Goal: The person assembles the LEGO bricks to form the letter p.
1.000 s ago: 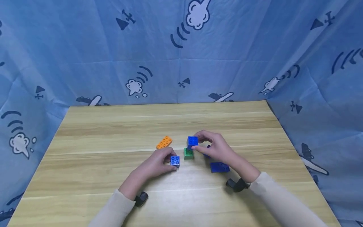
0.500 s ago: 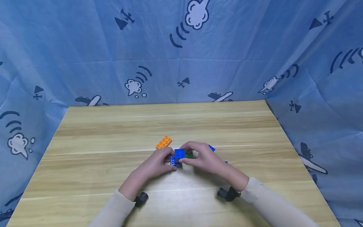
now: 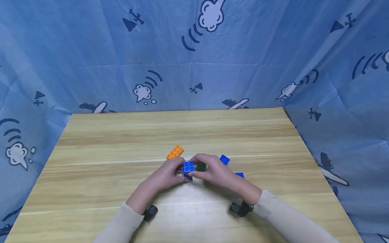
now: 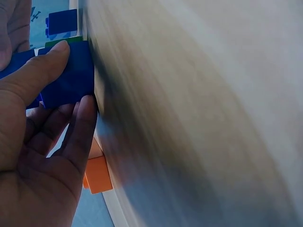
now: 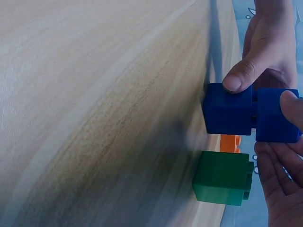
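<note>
Across the wooden counter [image 3: 121,141], from the head view, a lower blue block [image 3: 183,172] is gripped by the left hand [image 3: 162,175], and right over it an upper blue block [image 3: 188,166] is pinched by the right hand [image 3: 211,171]! The green block [image 3: 201,167] is mostly hidden by that right hand; an orange brick [image 3: 175,153] is seen beyond the left, two more blue pieces [image 3: 224,159] near the right, and planes and clouds are printed on the blue cloth [image 3: 100,50].

Over to the left wrist view: the lower block's broad side is shown, pressed by the left thumb, and the green block is reduced to a sliver.

Now the right wrist view: between the two held blocks, a narrow gap with studs is revealed! The green block is displayed nearly whole, apart from them, the orange brick partly covered behind.
</note>
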Demonstrator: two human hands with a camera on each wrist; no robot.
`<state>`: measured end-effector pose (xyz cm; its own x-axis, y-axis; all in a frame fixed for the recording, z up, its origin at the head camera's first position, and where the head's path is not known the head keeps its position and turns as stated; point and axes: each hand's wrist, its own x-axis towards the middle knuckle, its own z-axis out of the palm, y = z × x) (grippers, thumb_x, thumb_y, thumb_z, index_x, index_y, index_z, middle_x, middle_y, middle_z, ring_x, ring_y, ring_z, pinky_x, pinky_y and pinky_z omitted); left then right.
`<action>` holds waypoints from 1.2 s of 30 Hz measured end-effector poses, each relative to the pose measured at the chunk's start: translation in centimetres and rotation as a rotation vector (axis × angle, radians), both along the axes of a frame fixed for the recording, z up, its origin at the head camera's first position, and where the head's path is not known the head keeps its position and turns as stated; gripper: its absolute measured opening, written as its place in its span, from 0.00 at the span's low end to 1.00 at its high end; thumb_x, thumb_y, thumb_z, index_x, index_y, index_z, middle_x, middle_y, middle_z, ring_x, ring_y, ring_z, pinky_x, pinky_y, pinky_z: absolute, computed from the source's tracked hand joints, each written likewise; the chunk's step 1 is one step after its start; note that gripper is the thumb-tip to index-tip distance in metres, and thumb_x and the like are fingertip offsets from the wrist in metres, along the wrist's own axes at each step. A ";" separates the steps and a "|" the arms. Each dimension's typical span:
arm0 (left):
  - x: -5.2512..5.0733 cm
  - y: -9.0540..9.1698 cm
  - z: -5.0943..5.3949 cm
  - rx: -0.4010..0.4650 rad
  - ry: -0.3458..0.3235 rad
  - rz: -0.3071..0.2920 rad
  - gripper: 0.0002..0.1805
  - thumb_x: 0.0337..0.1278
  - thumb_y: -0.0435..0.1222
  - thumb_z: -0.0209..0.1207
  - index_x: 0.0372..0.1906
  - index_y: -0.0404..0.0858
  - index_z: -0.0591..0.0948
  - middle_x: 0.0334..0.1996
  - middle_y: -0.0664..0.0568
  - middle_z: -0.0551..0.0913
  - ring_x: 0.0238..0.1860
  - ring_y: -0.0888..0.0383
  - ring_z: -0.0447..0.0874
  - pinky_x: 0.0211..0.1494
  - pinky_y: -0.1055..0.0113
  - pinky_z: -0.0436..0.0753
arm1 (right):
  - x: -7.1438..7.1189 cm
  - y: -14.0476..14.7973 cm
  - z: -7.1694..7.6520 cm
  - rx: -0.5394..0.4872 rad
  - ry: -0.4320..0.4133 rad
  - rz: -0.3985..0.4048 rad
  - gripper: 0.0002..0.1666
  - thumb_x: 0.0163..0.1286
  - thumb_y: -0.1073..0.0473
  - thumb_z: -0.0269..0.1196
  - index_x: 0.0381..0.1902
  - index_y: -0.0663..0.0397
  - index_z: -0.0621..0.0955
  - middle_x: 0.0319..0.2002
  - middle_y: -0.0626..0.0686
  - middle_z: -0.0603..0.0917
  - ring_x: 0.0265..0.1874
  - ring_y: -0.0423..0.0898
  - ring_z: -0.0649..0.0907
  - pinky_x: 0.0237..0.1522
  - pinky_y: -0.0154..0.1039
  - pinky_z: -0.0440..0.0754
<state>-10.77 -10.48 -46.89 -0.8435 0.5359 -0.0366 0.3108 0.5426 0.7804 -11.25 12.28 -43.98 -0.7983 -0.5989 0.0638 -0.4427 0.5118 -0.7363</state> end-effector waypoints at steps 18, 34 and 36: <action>0.2 -0.2 -0.1 0.018 0.002 0.002 0.16 0.55 0.36 0.76 0.42 0.42 0.79 0.40 0.55 0.85 0.41 0.63 0.79 0.50 0.71 0.83 | 0.1 -0.6 -0.3 0.018 -0.028 0.006 0.17 0.68 0.52 0.74 0.52 0.46 0.84 0.47 0.45 0.91 0.47 0.40 0.89 0.54 0.43 0.91; 0.1 -0.2 -0.1 0.019 0.002 0.004 0.16 0.56 0.37 0.76 0.41 0.43 0.78 0.39 0.56 0.84 0.39 0.62 0.76 0.46 0.72 0.80 | 0.0 -0.5 -0.1 0.025 -0.025 0.029 0.18 0.69 0.52 0.73 0.54 0.47 0.84 0.48 0.47 0.91 0.48 0.42 0.89 0.53 0.42 0.91; 0.1 -0.1 -0.1 0.020 0.007 0.005 0.16 0.56 0.37 0.76 0.41 0.43 0.78 0.39 0.56 0.84 0.39 0.62 0.76 0.46 0.72 0.80 | -0.1 -0.5 -0.1 0.029 -0.020 0.034 0.18 0.69 0.52 0.73 0.54 0.47 0.84 0.48 0.47 0.91 0.47 0.43 0.89 0.52 0.42 0.91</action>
<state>-10.69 -10.62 -46.99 -0.8462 0.5326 -0.0203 0.3135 0.5283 0.7891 -11.32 11.74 -44.04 -0.7782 -0.6273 0.0298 -0.4455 0.5179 -0.7303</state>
